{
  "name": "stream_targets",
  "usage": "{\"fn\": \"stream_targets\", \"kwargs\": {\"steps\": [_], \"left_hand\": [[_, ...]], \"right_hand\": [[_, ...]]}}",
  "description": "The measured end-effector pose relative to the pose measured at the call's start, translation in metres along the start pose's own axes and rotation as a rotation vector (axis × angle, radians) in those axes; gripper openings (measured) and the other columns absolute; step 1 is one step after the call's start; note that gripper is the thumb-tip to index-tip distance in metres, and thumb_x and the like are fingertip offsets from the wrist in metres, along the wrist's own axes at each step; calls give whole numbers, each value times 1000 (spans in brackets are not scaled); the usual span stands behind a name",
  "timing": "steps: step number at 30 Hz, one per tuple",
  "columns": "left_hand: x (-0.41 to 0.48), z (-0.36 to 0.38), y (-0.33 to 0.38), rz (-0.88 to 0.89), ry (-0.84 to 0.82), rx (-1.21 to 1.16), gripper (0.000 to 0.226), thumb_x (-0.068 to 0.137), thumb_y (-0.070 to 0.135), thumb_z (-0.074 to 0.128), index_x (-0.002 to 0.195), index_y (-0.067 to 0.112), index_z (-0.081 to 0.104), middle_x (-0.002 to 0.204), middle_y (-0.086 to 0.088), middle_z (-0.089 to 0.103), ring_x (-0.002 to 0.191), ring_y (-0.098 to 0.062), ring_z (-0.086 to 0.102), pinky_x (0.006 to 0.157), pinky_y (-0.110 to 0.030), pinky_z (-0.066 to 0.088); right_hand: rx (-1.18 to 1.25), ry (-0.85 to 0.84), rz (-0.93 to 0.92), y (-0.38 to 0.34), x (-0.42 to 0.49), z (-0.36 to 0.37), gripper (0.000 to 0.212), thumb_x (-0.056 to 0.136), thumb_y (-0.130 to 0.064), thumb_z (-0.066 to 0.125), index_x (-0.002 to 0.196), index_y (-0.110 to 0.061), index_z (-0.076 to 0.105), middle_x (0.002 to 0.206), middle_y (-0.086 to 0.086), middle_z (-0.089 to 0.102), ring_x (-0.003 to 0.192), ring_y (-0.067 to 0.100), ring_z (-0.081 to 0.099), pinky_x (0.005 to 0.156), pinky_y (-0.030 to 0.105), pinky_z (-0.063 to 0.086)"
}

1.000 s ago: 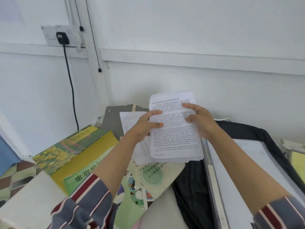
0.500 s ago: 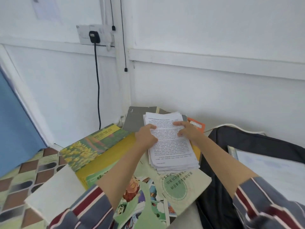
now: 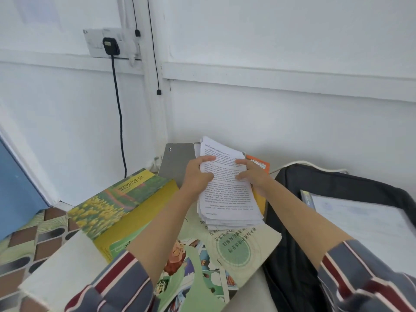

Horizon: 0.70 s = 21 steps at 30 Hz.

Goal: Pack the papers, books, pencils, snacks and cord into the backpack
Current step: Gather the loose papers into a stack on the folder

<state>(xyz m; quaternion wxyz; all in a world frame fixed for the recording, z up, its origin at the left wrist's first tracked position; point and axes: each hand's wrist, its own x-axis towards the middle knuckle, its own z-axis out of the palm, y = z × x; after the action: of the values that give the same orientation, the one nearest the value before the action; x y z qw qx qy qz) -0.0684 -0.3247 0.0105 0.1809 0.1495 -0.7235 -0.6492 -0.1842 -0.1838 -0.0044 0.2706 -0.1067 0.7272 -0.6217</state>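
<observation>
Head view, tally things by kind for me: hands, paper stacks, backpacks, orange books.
hands, left hand and right hand: 2
paper stack: 1
backpack: 1
orange book: 1
total: 5

I get one view only, the head cam, so no second angle shares anything with it. It sits above and behind the forearms and faces forward and steeply down at a table corner against the wall. Wide lens, stretched edges. Close range: left hand and right hand grip the paper stack mid-frame. The socket is up top, the backpack is cut off at right, and floor tiles show lower left.
</observation>
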Motion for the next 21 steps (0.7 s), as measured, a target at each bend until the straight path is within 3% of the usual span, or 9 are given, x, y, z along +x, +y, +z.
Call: {"fn": "stream_targets", "kwargs": {"steps": [3, 6, 9, 13, 16, 19, 21], "left_hand": [[-3, 1, 16, 58, -40, -75, 52, 75, -18, 50, 99, 26, 64, 131, -5, 52, 111, -23, 58, 81, -39, 57], [-8, 4, 38, 130, -102, -146, 52, 76, -20, 50, 96, 27, 64, 128, -6, 56, 109, -22, 60, 81, -35, 57], [-11, 17, 59, 190, -154, -198, 52, 77, -21, 50, 98, 25, 63, 125, -6, 56, 101, -18, 62, 72, -27, 58], [-23, 58, 79, 357, -214, -170, 54, 75, -18, 52, 97, 30, 63, 130, 3, 38, 119, -14, 48, 81, -20, 54], [-42, 99, 90, 439, -271, -123, 55, 76, -16, 51, 105, 30, 58, 132, 3, 25, 118, -2, 39, 70, -4, 46], [-59, 140, 89, 451, -393, -127, 51, 77, -17, 49, 104, 25, 62, 128, 3, 44, 119, -7, 44, 83, -10, 48], [-71, 164, 87, 417, -470, -143, 49, 78, -19, 47, 103, 20, 64, 118, 5, 55, 112, -6, 50, 84, -10, 47]], "right_hand": [[125, 83, -129, -7, -20, -6, 64, 80, 11, 58, 132, -25, 45, 129, 6, 49, 97, 19, 56, 64, 25, 46], [258, 87, -223, -18, -44, -22, 64, 82, 8, 60, 129, -33, 47, 121, 1, 59, 98, 20, 61, 64, 29, 51], [356, 78, -323, -31, -76, -44, 52, 81, 13, 58, 118, -23, 58, 112, 3, 65, 98, 23, 64, 69, 33, 57], [304, 192, -516, -43, -121, -77, 38, 77, 17, 59, 101, -12, 65, 115, 5, 63, 96, 18, 65, 77, 29, 57], [214, 354, -603, -37, -160, -109, 34, 73, 16, 65, 92, -12, 68, 109, 4, 66, 95, 19, 67, 75, 29, 56], [215, 463, -646, -20, -194, -142, 36, 69, 18, 67, 83, -15, 73, 100, 2, 70, 88, 17, 69, 70, 27, 55], [228, 493, -663, -7, -209, -163, 39, 66, 20, 67, 80, -16, 75, 101, 4, 70, 93, 20, 68, 75, 29, 55]]}}
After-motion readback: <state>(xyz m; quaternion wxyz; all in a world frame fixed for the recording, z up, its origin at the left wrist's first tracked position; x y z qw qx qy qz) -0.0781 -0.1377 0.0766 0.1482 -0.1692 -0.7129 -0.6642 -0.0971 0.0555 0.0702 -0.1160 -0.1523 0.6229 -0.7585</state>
